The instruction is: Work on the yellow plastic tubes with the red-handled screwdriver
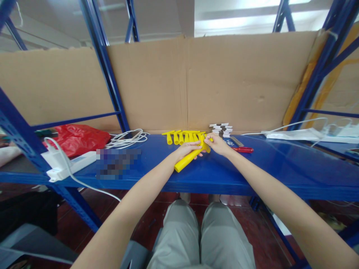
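A yellow T-shaped plastic piece with a tubular handle [185,163] lies tilted across my left hand [193,148], which is wrapped round it near its head. The tube's wide end points toward me, low over the blue shelf. At the head end, my right hand [213,143] is closed with fingertips pinched against the yellow plastic; whether a small part sits between them is hidden. Just behind my hands, several similar yellow T-shaped pieces [181,139] stand in a row. A stack of white-and-dark strips [222,130] lies beyond my right hand.
On the blue shelf [275,164], a red tool [243,150] lies right of my right hand. To the left are a white power strip [73,165], a coiled white cable [127,138] and a red plastic bag [80,139]. Cardboard [151,82] walls off the back between blue posts.
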Available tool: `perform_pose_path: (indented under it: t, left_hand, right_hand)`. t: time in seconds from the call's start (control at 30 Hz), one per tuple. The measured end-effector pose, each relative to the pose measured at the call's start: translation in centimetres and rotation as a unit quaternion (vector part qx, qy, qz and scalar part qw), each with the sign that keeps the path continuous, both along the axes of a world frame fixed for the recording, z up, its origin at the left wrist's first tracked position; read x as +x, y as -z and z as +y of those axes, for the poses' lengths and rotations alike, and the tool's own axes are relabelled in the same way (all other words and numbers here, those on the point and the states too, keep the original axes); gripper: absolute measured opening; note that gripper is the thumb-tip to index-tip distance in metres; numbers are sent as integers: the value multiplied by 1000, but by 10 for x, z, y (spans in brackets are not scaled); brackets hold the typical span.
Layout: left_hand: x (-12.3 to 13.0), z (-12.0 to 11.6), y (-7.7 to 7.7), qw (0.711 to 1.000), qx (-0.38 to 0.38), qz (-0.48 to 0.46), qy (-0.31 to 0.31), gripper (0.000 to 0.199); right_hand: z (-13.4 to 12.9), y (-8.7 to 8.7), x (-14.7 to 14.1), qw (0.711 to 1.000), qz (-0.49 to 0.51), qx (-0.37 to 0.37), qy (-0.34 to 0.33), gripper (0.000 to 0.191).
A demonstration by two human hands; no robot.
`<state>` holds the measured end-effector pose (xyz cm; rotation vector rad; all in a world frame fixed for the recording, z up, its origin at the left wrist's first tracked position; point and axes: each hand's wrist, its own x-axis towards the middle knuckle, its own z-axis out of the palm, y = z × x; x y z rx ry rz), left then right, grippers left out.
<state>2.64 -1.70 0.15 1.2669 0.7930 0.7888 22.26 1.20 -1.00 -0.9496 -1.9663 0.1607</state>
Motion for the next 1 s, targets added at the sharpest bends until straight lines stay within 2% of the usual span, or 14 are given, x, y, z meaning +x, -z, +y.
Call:
perform_pose_path:
  t: [0.3, 0.67, 1.0]
  left_hand:
    - [-1, 1, 0, 1000, -18, -23, 12, 56]
    - [-2, 0, -3, 999, -15, -12, 27, 58]
    - [0, -2, -3, 1000, -3, -9, 14, 57]
  right_hand:
    - [-4, 1, -6, 999, 26, 18, 7, 19]
    - [-3, 3, -6, 998, 51, 26, -5, 24]
    - [-7, 0, -10, 997, 72, 36, -9, 23]
